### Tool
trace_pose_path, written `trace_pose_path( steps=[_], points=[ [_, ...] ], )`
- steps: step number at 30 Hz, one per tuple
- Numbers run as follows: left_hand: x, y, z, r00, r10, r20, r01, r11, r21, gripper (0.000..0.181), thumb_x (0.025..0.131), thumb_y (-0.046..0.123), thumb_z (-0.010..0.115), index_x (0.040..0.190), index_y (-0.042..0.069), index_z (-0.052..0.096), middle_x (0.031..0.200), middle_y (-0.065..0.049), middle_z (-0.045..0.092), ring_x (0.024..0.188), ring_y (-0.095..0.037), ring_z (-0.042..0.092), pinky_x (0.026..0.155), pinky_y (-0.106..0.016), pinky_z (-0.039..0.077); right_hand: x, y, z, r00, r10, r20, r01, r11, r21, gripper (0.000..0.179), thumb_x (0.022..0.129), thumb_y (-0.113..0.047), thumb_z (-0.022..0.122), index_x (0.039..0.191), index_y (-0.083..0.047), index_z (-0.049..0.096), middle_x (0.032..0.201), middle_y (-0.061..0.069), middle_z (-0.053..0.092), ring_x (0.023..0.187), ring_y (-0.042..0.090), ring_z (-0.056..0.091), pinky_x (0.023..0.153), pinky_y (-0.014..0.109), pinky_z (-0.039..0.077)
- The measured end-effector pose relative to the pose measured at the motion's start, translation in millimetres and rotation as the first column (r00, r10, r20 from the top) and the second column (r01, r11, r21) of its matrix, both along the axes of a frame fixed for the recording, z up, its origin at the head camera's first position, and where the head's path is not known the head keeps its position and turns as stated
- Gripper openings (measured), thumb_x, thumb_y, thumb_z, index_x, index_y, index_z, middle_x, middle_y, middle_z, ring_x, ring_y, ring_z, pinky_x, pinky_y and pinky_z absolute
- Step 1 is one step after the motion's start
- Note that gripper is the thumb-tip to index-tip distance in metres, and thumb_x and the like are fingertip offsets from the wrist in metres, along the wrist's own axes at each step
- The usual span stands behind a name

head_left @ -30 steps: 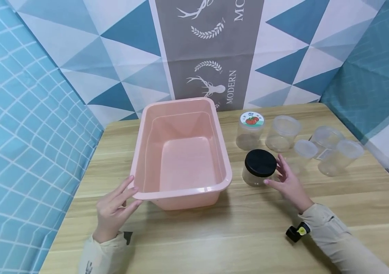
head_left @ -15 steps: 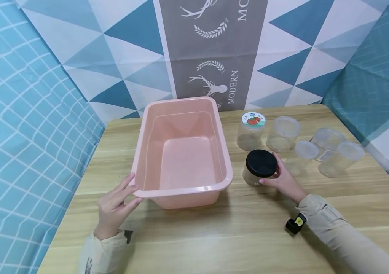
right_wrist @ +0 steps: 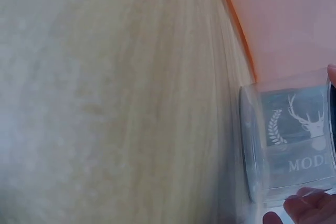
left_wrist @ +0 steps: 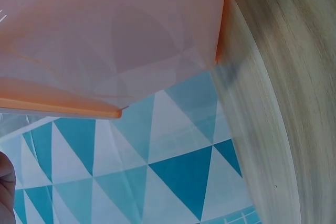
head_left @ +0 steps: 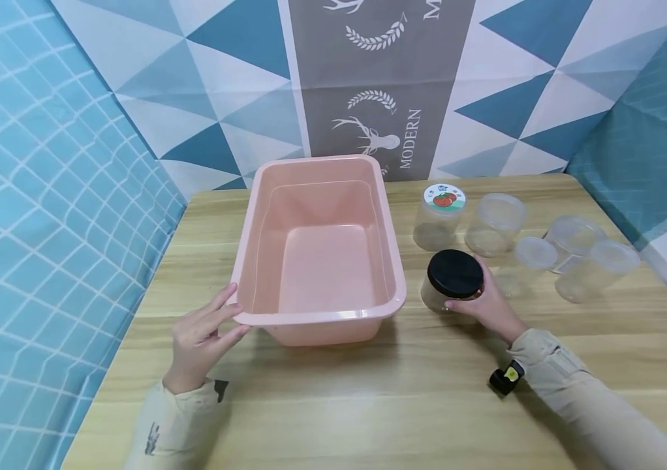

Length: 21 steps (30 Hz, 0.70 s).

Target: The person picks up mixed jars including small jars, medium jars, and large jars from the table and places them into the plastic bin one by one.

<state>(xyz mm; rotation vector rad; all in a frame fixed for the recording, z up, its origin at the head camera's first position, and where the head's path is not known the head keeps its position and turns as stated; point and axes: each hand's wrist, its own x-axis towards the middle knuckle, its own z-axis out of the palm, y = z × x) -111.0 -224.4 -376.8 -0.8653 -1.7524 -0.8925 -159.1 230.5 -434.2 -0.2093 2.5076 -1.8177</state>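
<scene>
In the head view, a pink plastic basin (head_left: 329, 318) stands on the wooden table. My left hand (head_left: 200, 341) holds its near left corner, with the thumb at the front rim and the fingers along the left side. To the right of the basin stands a clear jar with a black lid (head_left: 455, 273). My right hand (head_left: 496, 305) grips this jar from its right side, thumb in front and fingers behind. The right wrist view shows the jar's clear wall (right_wrist: 291, 145) with fingertips (right_wrist: 307, 203) against it. The basin appears blank inside.
Behind the gripped jar stand a jar with a tomato-printed lid (head_left: 444, 198) and a clear jar (head_left: 495, 225). More clear jars (head_left: 598, 271) cluster at the right. Patterned cloth (head_left: 239, 85) hangs behind the wooden table (head_left: 333, 418).
My right fingers have closed further around the black-lidded jar, and the thumb has slid left across its front. The left hand stays at the basin corner. The head view has shifted slightly.
</scene>
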Motion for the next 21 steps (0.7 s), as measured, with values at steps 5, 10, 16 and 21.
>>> trace_pose_path(
  steps=[5,10,16,21],
  points=[
    [-2.3,2.5,-4.6,1.000,0.004,0.004,-0.004,1.000,0.007,0.048,0.086,0.037,0.071,0.071,-0.009,0.068,0.107,-0.014,0.067,0.041,-0.004,0.027,0.041,-0.013,0.022,0.7,2.7,-0.8,0.997,-0.018,-0.076,0.019,1.000,0.009,0.094,0.074,0.005,0.078,0.147,0.001,0.019,0.144,0.022,0.032,0.118,0.006,0.037,0.087,0.009,0.033],
    [-3.0,0.9,-9.1,1.000,0.024,-0.004,-0.024,1.000,0.013,0.050,0.086,0.039,0.070,0.070,-0.008,0.068,0.105,-0.017,0.067,0.048,-0.025,0.058,0.041,-0.016,0.027,0.7,1.7,-0.2,0.997,-0.049,-0.052,0.051,0.998,0.032,0.093,0.074,0.003,0.078,0.144,0.005,0.018,0.143,0.025,0.032,0.117,0.011,0.038,0.087,0.010,0.032],
    [-1.1,-2.0,-10.2,0.999,0.046,0.007,-0.046,0.999,-0.005,0.049,0.086,0.040,0.069,0.072,-0.007,0.070,0.103,-0.018,0.068,0.064,-0.029,0.067,0.042,-0.016,0.029,-0.4,-0.2,-0.8,0.997,-0.068,-0.047,0.070,0.996,0.050,0.091,0.075,0.002,0.078,0.144,0.006,0.018,0.142,0.026,0.034,0.118,0.017,0.040,0.090,0.015,0.032],
    [0.7,-2.8,-8.5,0.999,0.037,0.017,-0.037,0.999,-0.008,0.049,0.086,0.040,0.069,0.073,-0.007,0.069,0.104,-0.018,0.067,0.089,-0.015,0.070,0.045,-0.018,0.035,0.5,-1.2,1.6,0.998,-0.062,-0.029,0.063,0.997,0.047,0.090,0.076,0.001,0.076,0.142,0.008,0.015,0.141,0.030,0.033,0.124,0.034,0.038,0.091,0.019,0.031]
  ],
)
